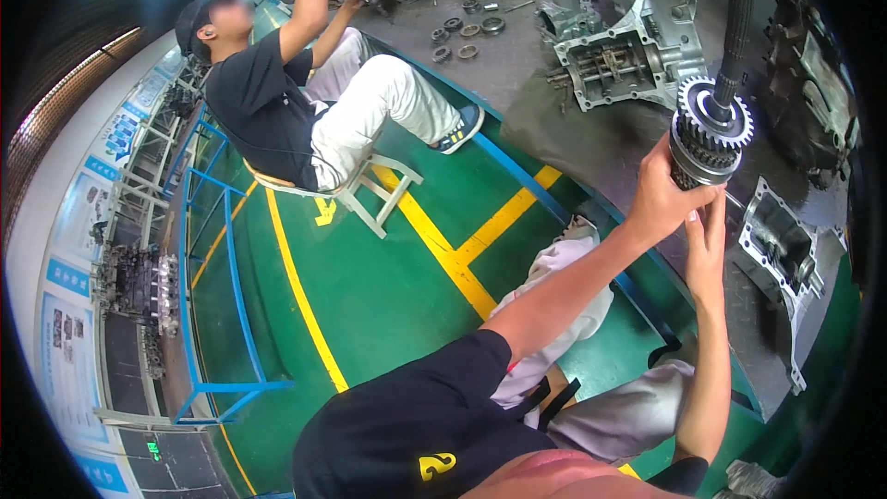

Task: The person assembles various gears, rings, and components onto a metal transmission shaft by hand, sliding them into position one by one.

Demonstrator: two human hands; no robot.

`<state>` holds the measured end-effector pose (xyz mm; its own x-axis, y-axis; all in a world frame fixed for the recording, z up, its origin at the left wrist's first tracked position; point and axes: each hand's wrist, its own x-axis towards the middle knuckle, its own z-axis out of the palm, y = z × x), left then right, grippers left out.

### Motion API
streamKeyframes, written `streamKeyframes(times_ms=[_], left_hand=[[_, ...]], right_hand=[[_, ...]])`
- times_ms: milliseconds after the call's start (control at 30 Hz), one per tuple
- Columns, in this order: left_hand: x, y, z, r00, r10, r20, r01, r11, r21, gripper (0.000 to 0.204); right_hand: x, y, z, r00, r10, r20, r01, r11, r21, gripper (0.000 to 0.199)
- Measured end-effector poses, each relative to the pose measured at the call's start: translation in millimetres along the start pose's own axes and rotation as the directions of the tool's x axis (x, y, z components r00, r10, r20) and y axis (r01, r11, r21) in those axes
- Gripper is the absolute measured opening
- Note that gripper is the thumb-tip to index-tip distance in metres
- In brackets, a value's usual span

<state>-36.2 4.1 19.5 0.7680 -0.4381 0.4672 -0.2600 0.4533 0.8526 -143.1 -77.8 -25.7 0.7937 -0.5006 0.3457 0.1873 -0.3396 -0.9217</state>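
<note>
A gear shaft (705,155) stands raised in front of me at the right, its long splined end pointing up. A bright toothed gear (735,122) sits around it, with darker rings stacked below. My left hand (658,192) is closed around the lower part of the gear stack from the left side. Just under it, my right hand (707,249) has its fingers pressed to the bottom end of the gear shaft. The lower tip is hidden by my fingers.
A bench (545,134) carries an open gearbox housing (614,60), several bearing rings (469,30) and another housing half (776,226). A co-worker (268,102) sits on a stool (383,189) at the left. Blue railings (226,296) stand farther left.
</note>
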Motion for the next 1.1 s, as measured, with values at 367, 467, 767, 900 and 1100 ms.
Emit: streamKeyframes(times_ms=[367, 467, 767, 900, 1100], left_hand=[[-1.1, -0.2, -6.1, 1.000, 0.003, 0.031, -0.002, 1.000, -0.020, 0.051], [0.0, -4.1, -3.3, 1.000, 0.010, 0.019, -0.009, 0.999, -0.050, 0.050], [2.3, -1.8, -8.5, 0.999, 0.048, 0.014, -0.048, 0.998, -0.039, 0.049], [1.0, 0.4, -1.6, 0.999, 0.034, 0.016, -0.033, 0.999, -0.025, 0.048], [-3.8, -9.1, -6.7, 0.990, -0.132, 0.050, 0.135, 0.989, -0.063, 0.032]], right_hand=[[-4.7, -1.9, 4.2, 0.997, -0.069, 0.017, 0.071, 0.978, -0.196, 0.073], [-3.3, -3.8, -0.4, 1.000, -0.029, 0.002, 0.028, 0.959, -0.282, 0.070], [8.1, -9.2, 3.3, 1.000, -0.005, -0.016, 0.001, 0.969, -0.247, 0.055], [6.6, -9.9, 0.1, 0.998, -0.008, -0.069, -0.009, 0.972, -0.236, 0.050], [8.3, -3.0, 2.0, 1.000, 0.015, -0.007, -0.017, 0.963, -0.269, 0.058]])
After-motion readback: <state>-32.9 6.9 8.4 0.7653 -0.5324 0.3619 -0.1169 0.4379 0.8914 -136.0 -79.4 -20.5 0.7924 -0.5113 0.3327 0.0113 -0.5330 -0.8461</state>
